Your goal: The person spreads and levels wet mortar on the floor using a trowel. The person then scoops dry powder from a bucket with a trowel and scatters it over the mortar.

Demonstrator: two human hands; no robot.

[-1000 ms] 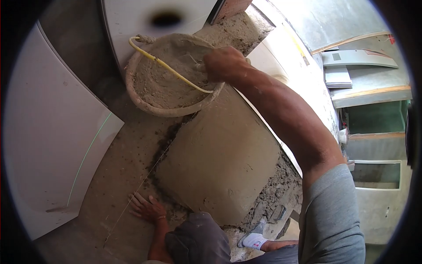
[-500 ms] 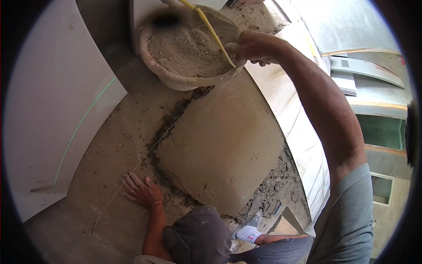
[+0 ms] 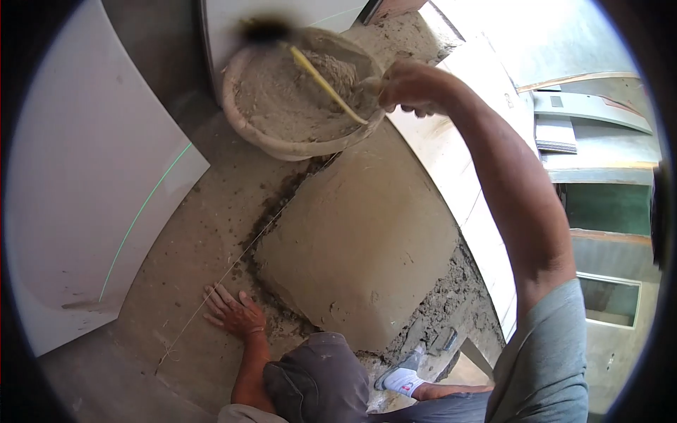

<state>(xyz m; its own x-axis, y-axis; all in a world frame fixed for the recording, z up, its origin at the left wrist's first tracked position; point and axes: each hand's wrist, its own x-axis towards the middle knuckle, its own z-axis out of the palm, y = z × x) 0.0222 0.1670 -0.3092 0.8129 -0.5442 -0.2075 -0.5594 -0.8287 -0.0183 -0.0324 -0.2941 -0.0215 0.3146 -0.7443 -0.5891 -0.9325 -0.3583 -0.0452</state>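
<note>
My left hand (image 3: 235, 312) lies on the dusty floor (image 3: 187, 264) with its fingers spread, beside a thin string (image 3: 233, 266). At the right rim of the mortar bucket (image 3: 282, 148), my right hand (image 3: 411, 88) has its fingers curled round something mostly hidden, perhaps a tool handle. A yellow bucket handle (image 3: 328, 88) slants across the grey-brown mortar (image 3: 282, 99) inside. Below the bucket is a smooth, wet-looking mortar patch (image 3: 356, 240) with rough, crumbly mortar (image 3: 458, 296) along its lower right edge.
A large pale panel (image 3: 84, 183) with a green laser line (image 3: 141, 211) stands at the left. White boards (image 3: 458, 176) border the patch on the right. My knee (image 3: 321, 377) and a socked foot (image 3: 403, 378) are at the bottom. Loose sand (image 3: 402, 35) lies behind the bucket.
My right hand has moved from over the mortar to the bucket's right rim. The bucket's tilt and place in view have shifted with the camera. My left hand stays spread on the floor.
</note>
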